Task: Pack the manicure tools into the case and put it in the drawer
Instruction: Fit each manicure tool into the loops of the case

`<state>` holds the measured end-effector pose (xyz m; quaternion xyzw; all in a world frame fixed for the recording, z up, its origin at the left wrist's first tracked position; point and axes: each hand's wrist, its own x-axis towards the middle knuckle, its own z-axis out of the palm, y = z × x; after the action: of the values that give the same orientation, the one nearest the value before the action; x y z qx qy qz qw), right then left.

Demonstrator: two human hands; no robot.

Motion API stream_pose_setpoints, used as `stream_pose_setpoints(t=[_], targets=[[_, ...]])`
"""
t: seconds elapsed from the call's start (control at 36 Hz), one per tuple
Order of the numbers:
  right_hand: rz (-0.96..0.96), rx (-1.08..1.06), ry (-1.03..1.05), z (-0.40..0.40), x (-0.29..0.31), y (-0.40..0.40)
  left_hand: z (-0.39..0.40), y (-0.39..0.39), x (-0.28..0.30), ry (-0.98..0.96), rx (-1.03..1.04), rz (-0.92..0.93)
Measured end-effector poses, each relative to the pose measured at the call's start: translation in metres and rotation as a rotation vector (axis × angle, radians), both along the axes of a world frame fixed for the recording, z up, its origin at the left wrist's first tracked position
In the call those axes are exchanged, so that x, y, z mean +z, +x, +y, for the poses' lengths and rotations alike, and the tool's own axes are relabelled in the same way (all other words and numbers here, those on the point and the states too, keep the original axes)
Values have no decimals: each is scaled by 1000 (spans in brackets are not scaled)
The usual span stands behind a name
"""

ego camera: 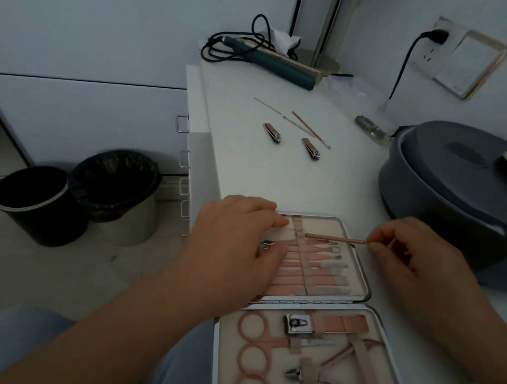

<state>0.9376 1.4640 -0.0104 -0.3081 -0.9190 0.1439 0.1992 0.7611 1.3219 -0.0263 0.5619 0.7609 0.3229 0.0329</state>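
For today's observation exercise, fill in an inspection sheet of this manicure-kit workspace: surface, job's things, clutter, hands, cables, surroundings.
Surface: white tabletop, dimly lit.
Job's things: open manicure case at the near edge, most loops filled; two nail clippers and thin sticks loose farther back.
Clutter: grey lidded basin, teal hair tool, mirror stand.
Hands: left hand rests flat on the case; right hand pinches a rose-gold stick.
Cables: black cord plugged into the wall socket; coiled cord by the hair tool.
Surroundings: two bins on the floor, drawer unit.
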Motion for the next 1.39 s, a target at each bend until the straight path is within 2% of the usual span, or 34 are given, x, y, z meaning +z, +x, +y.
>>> stream_pose_setpoints(t=[0.39, 0.56, 0.69, 1.06, 1.39], targets=[[-95, 95, -44, -3, 8, -5, -5, -2, -1, 15, -70, -55], [-322, 197, 41, 1, 24, -4, -8, 4, 1, 23, -87, -35], [-435, 216, 147, -1, 29, -9, -10, 8, 2, 23, -79, -35], [-529, 325, 287, 0, 42, -26, -12, 9, -1, 13, -62, -18], [-544, 339, 229, -3, 43, -33, -13, 9, -1, 13, -66, -7]])
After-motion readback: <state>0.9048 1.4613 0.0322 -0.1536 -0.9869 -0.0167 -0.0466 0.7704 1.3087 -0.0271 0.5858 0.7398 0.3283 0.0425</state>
